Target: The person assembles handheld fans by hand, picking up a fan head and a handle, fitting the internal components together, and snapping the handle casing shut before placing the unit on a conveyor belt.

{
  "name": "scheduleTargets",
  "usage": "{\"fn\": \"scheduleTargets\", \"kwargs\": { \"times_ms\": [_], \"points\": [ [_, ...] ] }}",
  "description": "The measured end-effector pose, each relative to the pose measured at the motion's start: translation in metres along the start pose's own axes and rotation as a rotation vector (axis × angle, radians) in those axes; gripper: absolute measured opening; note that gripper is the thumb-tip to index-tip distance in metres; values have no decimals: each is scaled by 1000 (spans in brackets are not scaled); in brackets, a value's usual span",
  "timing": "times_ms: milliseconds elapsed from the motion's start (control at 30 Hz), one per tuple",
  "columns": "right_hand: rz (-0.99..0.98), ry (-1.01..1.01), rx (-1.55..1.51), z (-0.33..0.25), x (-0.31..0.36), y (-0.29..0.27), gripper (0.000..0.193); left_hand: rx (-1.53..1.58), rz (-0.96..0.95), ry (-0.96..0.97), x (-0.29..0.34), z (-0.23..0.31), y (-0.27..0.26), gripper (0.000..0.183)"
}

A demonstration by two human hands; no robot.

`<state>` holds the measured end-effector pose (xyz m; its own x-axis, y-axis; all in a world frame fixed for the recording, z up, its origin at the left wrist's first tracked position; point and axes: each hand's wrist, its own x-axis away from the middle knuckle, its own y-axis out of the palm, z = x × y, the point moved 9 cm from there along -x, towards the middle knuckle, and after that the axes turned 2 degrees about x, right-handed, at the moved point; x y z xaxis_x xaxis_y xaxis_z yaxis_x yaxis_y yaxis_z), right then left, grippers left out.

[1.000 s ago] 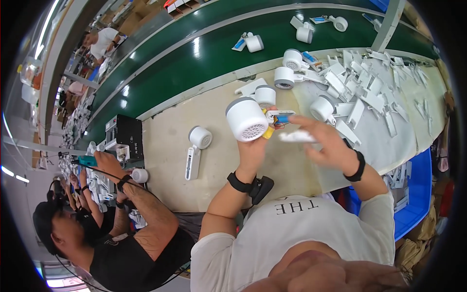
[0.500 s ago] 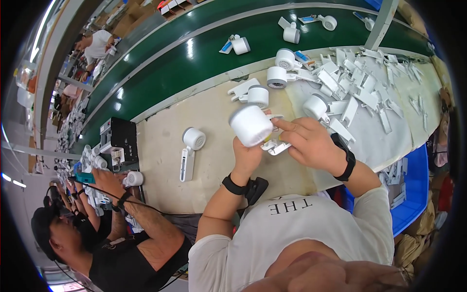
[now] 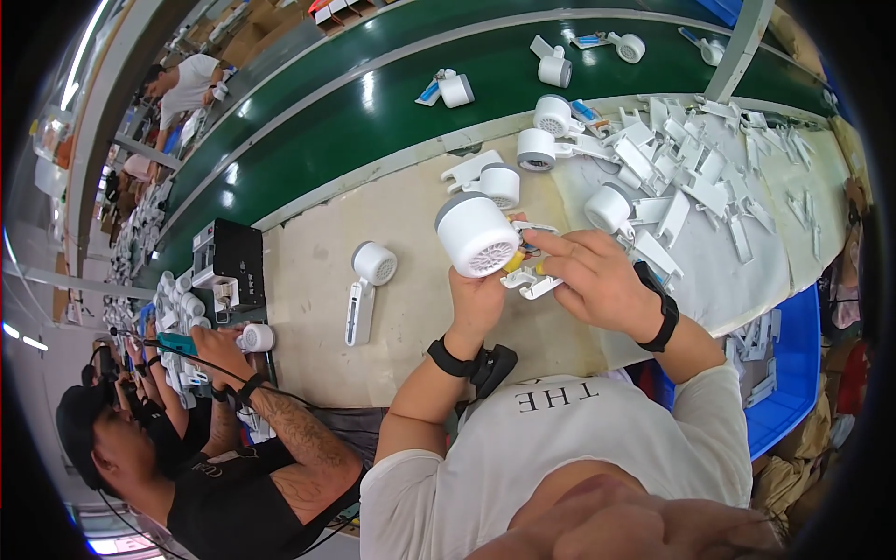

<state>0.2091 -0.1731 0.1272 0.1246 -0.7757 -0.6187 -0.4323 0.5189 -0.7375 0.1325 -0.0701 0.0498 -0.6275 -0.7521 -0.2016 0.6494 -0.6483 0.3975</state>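
Observation:
My left hand (image 3: 477,304) is closed round a white handheld fan (image 3: 472,233) with a grey rim, below its drum-shaped head. The head's grille faces down toward me. At its right side the handle is opened up, with a white shell part and small yellow pieces showing. My right hand (image 3: 597,280) works at that handle, its fingers pinched on the white part. What lies between those fingertips is mostly hidden. Behind the held fan, another white fan (image 3: 500,186) lies on the table. A finished-looking fan (image 3: 373,264) with a slotted handle lies to the left.
White plastic handle shells (image 3: 695,168) are heaped at the right. Beyond the table (image 3: 313,238) runs a green conveyor belt (image 3: 317,131) carrying several fans with open handles. A blue bin (image 3: 793,392) stands at right. At left, a co-worker's hand (image 3: 219,353) is near a black device (image 3: 238,266).
The held fan has tilted so that more of its grille shows. My hands keep their grip. Fans on the belt have shifted slightly left, and the co-worker's hand has moved a little.

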Motion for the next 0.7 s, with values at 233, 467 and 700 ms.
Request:
{"fn": "scheduleTargets", "kwargs": {
  "times_ms": [233,467,700],
  "points": [
    [1,24,-24,0,1,-1,37,-43,-30,32,1,3,5,30],
    [21,29,-44,-1,3,-2,36,-50,-37,23,3,0,5,31],
    [27,50,-60,2,7,0,36,-29,-21,20,5,0,6,32]
  ]
}}
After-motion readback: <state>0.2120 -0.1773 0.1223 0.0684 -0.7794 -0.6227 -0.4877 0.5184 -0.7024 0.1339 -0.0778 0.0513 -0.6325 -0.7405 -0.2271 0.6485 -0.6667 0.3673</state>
